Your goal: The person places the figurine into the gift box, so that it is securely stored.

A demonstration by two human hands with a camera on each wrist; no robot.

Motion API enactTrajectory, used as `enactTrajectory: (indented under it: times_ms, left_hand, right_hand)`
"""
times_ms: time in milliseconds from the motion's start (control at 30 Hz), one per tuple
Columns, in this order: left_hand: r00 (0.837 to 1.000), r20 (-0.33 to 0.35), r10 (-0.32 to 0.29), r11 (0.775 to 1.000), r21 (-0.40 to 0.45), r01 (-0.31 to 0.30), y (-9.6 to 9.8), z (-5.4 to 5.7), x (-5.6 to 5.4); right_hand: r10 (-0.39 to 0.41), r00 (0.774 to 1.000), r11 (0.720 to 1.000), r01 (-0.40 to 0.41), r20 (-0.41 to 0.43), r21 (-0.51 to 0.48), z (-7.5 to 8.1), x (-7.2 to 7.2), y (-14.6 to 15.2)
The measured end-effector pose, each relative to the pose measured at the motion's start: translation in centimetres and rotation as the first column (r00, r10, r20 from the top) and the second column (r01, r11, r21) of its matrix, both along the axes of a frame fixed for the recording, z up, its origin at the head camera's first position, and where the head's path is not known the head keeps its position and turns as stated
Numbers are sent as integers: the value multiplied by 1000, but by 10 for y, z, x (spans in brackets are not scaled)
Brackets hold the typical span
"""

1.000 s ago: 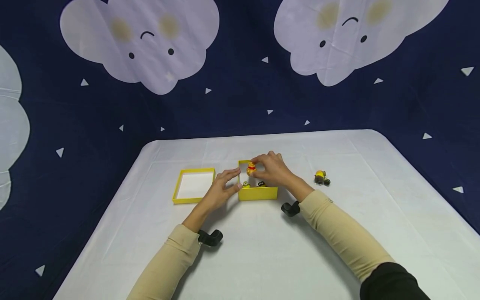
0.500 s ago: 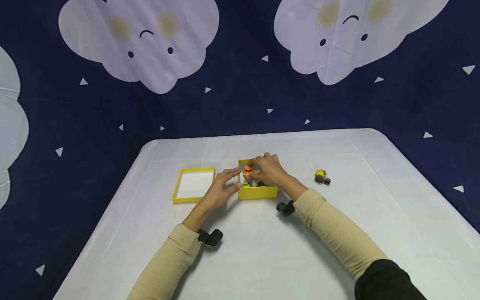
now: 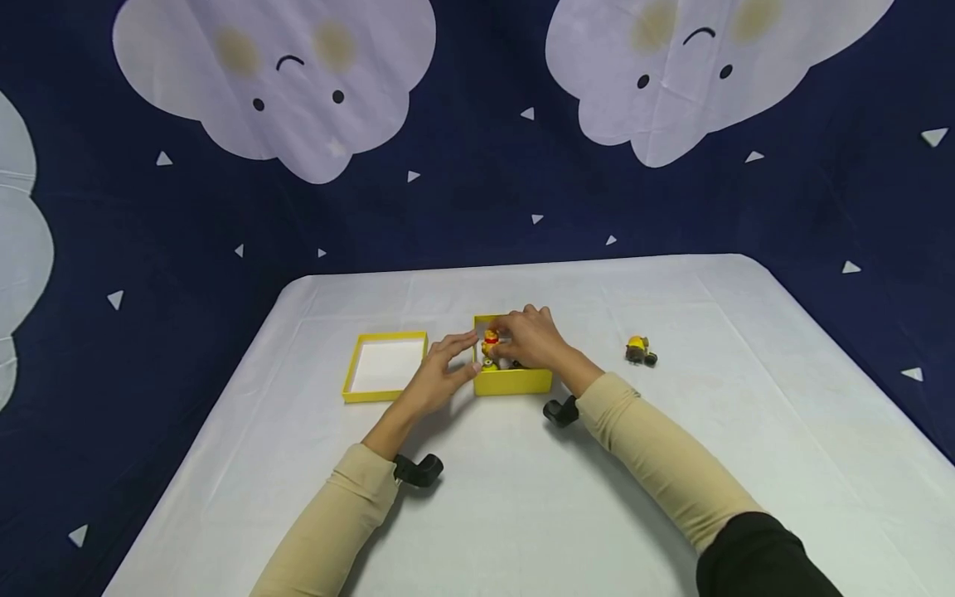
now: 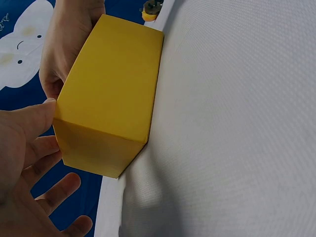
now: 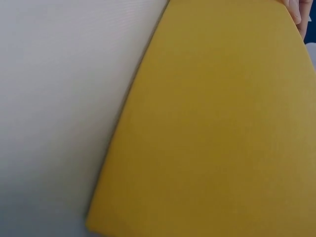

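Note:
In the head view, my right hand (image 3: 535, 338) pinches a small Winnie the Pooh figurine (image 3: 490, 338) by its side, inside the open yellow box (image 3: 513, 382). A yellow-green toy figure (image 3: 488, 364) sits in the box's front left corner. Another dark-topped one (image 3: 516, 364) is mostly covered by the right hand. At the box's left side, my left hand (image 3: 436, 383) touches the wall with its thumb and fingertips, fingers loosely spread, as the left wrist view also shows. The yellow box wall (image 5: 207, 123) fills most of the right wrist view and hides the right hand's work.
A shallow yellow-rimmed lid (image 3: 348, 391) lies to the left of the box, white inside facing up. To the right, a yellow and dark toy figure (image 3: 639, 351) lies on the white-covered table (image 3: 507, 514). A dark blue cloud-print cloth (image 3: 477, 224) hangs behind.
My right hand has carried the Pooh figurine a little left and lower into the box, covering more of the dark-topped figure. The left hand has stayed at the box's left side.

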State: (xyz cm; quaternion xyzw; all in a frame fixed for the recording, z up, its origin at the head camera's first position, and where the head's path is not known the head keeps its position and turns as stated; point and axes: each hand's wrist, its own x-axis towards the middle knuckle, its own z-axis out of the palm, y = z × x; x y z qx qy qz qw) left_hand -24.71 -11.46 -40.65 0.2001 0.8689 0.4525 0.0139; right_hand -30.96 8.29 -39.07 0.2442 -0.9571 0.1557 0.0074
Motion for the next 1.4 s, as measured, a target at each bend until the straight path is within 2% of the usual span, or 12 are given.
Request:
enactTrajectory:
  times_ms: [200, 733, 967, 1067, 1200, 1400]
  left_hand:
    - [1000, -16, 3, 1000, -2, -3, 0, 0, 0]
    - [999, -42, -8, 1000, 8, 8, 0, 0, 0]
    - [993, -113, -21, 1000, 18, 24, -1, -2, 1]
    - [995, -97, -21, 1000, 16, 23, 0, -1, 1]
    - [999, -40, -14, 1000, 11, 14, 0, 0, -1]
    - [1000, -17, -2, 1000, -7, 1, 1, -1, -2]
  right_hand:
    - [-32, 999, 999, 32, 34, 11, 2, 0, -3]
    - [-61, 998, 996, 60, 7, 69, 0, 3, -7]
    - [-86, 996, 990, 86, -6, 113, 0, 3, -10]
    - [-96, 995, 988, 96, -9, 124, 1, 3, -12]
    - [-102, 995, 987, 102, -10, 127, 1, 3, -12]
    - [-100, 995, 987, 100, -7, 123, -1, 3, -10]
